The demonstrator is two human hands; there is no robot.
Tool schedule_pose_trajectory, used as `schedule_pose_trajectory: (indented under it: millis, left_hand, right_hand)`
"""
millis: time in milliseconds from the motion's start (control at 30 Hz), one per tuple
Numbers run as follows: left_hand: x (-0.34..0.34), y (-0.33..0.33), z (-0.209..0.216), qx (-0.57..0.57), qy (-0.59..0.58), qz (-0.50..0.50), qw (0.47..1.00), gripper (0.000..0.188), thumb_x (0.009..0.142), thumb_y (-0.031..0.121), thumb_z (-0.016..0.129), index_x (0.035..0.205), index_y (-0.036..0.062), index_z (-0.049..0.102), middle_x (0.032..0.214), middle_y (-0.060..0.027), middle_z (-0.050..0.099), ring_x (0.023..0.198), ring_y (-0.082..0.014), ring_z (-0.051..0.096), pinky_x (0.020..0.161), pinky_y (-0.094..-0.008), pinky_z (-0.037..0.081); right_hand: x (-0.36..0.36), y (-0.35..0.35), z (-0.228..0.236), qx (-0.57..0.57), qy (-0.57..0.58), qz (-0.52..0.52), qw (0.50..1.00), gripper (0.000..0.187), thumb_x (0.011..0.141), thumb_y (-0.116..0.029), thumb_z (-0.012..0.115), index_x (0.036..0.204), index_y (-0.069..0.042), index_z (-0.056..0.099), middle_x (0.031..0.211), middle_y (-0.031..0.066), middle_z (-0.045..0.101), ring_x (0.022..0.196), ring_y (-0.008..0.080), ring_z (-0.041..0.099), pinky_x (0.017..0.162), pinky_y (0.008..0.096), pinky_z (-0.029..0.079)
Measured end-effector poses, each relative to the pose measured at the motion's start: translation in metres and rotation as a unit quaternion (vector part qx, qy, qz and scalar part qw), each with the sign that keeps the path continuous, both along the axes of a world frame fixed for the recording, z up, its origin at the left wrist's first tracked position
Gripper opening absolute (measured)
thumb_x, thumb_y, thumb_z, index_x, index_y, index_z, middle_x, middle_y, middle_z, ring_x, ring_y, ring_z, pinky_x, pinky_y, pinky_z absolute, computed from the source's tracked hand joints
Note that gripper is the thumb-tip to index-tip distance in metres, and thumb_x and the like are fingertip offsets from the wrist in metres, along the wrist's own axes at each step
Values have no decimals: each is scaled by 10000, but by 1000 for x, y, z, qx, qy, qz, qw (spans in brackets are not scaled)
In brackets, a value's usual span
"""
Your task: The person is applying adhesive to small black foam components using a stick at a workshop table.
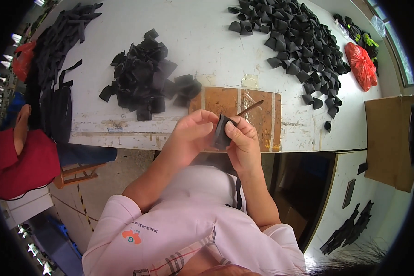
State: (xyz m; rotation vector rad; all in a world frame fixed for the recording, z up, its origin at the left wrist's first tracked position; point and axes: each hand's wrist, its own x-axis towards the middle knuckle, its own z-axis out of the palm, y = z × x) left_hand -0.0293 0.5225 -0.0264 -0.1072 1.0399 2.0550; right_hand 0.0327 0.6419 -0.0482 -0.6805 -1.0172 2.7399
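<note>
In front of my chest, over the table's near edge, both my hands hold a small folded black piece (223, 131), which looks like fabric or foam. My left hand (191, 131) pinches its left side with the fingertips. On the other side my right hand (244, 138) grips it, thumb pressed on its face. A thin dark pointed tool (251, 107) sticks out past the right fingers toward the upper right; its other end is hidden in that hand. Beneath the hands lies a brown board (269, 122) with strips of tape.
A pile of black pieces (142, 76) lies left of the board, a larger heap (303, 50) at the far right. Long black strips (55, 50) cover the table's left end. A red bag (361, 66) and cardboard box (386, 142) stand right. A person in red (25, 158) sits left.
</note>
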Motion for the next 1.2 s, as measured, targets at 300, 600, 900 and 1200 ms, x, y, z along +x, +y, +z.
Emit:
schedule_pose_trajectory:
  millis: [300,600,900,1200]
  left_hand:
    - [-7,-7,-15,5,2,-131,991,104,794,135,587,831,42,555,721,-33,576,618,-105,556,561,-224,460]
    - [2,0,-20,-127,167,-43,977,65,752,73,649,742,23,607,680,-19,579,592,-81,530,547,-190,430]
    - [24,20,-38,-262,453,179,833,75,762,-44,574,810,-1,536,647,-7,540,435,-14,404,386,-138,320]
    - [13,13,-10,25,4,-15,1000,139,740,-55,536,868,-5,518,696,-18,541,382,-13,338,348,-160,267]
  right_hand:
    - [7,17,-11,-27,-11,127,991,96,812,-125,595,798,-40,554,690,8,576,577,53,513,554,192,428]
    - [12,3,10,520,12,-9,854,192,751,-119,654,839,21,556,758,84,527,616,145,535,498,241,411]
    - [3,-2,3,720,18,-72,690,38,749,-14,600,775,9,583,703,107,541,532,213,518,488,292,415]
    - [15,22,8,-72,-13,50,996,53,783,-46,597,780,2,575,631,-15,486,514,46,375,440,176,295]
